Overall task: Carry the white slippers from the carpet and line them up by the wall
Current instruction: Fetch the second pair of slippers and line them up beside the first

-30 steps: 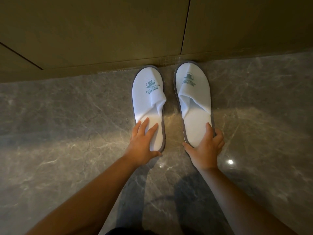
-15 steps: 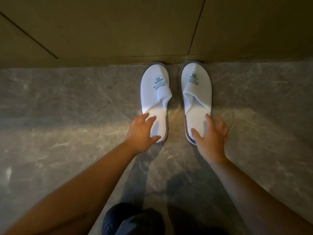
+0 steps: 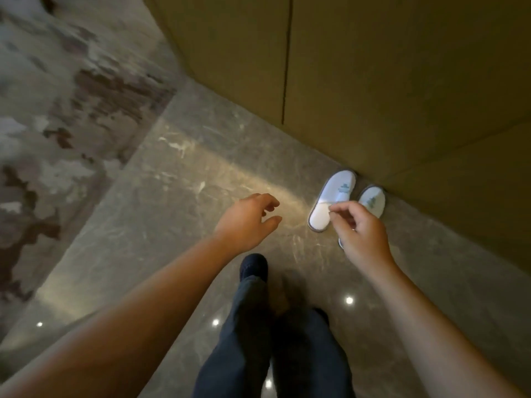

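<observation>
Two white slippers with grey rims and green logos lie side by side on the marble floor, toes against the tan wall (image 3: pixel 373 81). The left slipper (image 3: pixel 330 202) shows in full. My right hand (image 3: pixel 359 234) hangs in front of the right slipper (image 3: pixel 373 199) and hides its heel. That hand holds nothing, its fingers loosely curled. My left hand (image 3: pixel 247 222) floats over bare floor to the left of the pair, fingers apart and empty. Neither hand touches a slipper.
The patterned grey and brown carpet (image 3: pixel 57 110) covers the left side, meeting the marble floor (image 3: pixel 186 182) along a diagonal edge. My legs in dark trousers (image 3: pixel 258 340) and a dark shoe (image 3: pixel 254 267) stand below the hands.
Both hands have let go of the slipper heels and lifted away. The view has pulled back and turned left, so the slippers now look small at the right and the carpet shows.
</observation>
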Available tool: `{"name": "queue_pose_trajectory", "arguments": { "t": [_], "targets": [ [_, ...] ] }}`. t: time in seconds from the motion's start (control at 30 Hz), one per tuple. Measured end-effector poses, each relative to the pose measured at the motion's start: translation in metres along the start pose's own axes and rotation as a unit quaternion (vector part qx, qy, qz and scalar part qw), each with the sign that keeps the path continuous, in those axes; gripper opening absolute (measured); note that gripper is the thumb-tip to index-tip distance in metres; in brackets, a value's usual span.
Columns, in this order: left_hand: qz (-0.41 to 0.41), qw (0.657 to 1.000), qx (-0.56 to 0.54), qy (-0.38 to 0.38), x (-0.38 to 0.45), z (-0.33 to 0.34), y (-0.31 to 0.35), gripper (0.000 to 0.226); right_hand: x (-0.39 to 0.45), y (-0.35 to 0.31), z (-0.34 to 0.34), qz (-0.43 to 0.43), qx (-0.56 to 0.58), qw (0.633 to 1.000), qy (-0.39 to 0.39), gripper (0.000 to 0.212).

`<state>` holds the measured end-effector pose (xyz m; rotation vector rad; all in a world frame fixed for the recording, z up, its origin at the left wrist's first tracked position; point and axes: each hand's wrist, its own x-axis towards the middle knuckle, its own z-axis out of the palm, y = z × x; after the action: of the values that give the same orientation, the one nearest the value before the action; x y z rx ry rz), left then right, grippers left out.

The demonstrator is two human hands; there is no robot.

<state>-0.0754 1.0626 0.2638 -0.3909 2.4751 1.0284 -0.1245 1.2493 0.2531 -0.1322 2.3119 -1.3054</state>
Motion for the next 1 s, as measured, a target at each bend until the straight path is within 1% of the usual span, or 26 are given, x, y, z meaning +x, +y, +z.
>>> {"name": "queue_pose_trajectory", "arguments": {
  "t": [0.1, 0.2, 0.33, 0.47, 0.6, 0.77, 0.9, 1.0],
  "targets": [
    [-0.035, 0.997, -0.043, 0.062, -0.061, -0.073, 0.012, 0.036, -0.018, -0.097, 0.008, -0.045, 0.006, 0.997, -0.067, 0.023],
    [-0.061, 0.986, -0.076, 0.134, -0.11, -0.135, 0.009, 0.036, -0.032, -0.182, 0.031, -0.083, 0.014, 0.989, -0.124, 0.028],
    [-0.1, 0.961, -0.132, 0.223, -0.167, -0.194, -0.014, 0.035, -0.045, -0.263, 0.077, -0.131, 0.014, 0.976, -0.172, 0.025],
    [-0.137, 0.93, -0.178, 0.29, -0.204, -0.243, -0.05, 0.032, -0.044, -0.325, 0.12, -0.164, 0.012, 0.965, -0.206, 0.025],
    [-0.149, 0.899, -0.21, 0.355, -0.208, -0.307, -0.077, 0.029, -0.028, -0.37, 0.147, -0.177, -0.008, 0.957, -0.228, 0.023],
    [-0.145, 0.859, -0.244, 0.426, -0.193, -0.383, -0.119, 0.026, 0.017, -0.407, 0.186, -0.16, -0.028, 0.953, -0.255, 0.02],
    [-0.175, 0.837, -0.258, 0.45, -0.166, -0.442, -0.168, 0.025, 0.081, -0.453, 0.244, -0.173, -0.045, 0.94, -0.29, 0.019],
    [-0.216, 0.82, -0.265, 0.46, -0.157, -0.487, -0.207, 0.025, 0.128, -0.511, 0.296, -0.203, -0.067, 0.919, -0.332, 0.02]
  ]
}}
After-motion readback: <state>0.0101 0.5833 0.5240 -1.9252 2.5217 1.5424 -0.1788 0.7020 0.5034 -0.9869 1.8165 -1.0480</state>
